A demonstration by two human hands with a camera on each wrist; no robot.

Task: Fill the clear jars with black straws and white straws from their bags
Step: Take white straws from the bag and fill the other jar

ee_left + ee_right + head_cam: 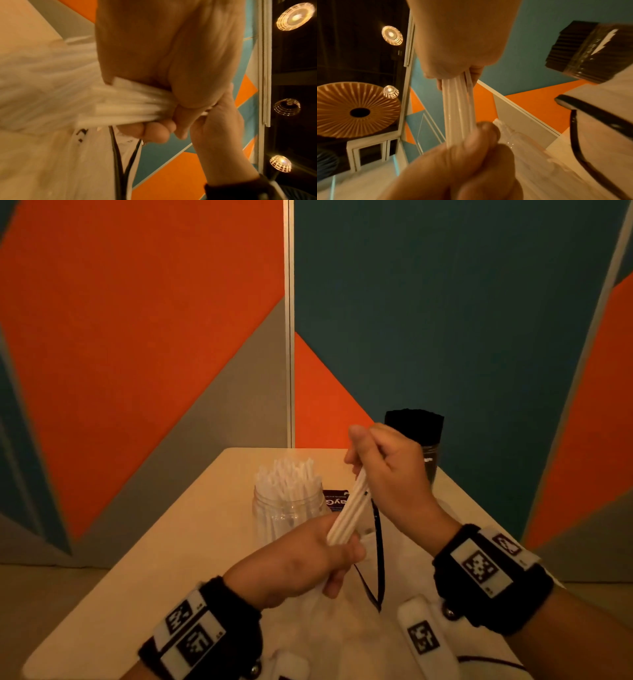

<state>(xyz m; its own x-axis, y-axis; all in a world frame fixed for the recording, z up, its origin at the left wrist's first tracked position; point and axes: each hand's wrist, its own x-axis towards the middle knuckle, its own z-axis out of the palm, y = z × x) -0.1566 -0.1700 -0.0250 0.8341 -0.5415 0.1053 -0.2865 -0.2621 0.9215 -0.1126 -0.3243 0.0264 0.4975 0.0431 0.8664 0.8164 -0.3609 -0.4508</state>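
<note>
Both wrists wear black bands with white coded tags. At seven o'clock the left hand [301,556] grips the lower end of a small bundle of white plastic straws [347,517]; the right hand [387,470] pinches its upper end. A clear plastic jar of white straws [286,508] stands at eleven o'clock, a dark card reading "ayG" [334,500] beside it, a clear jar of black straws [416,436] at one o'clock behind the right hand. A clear plastic bag [342,621] lies below.
</note>
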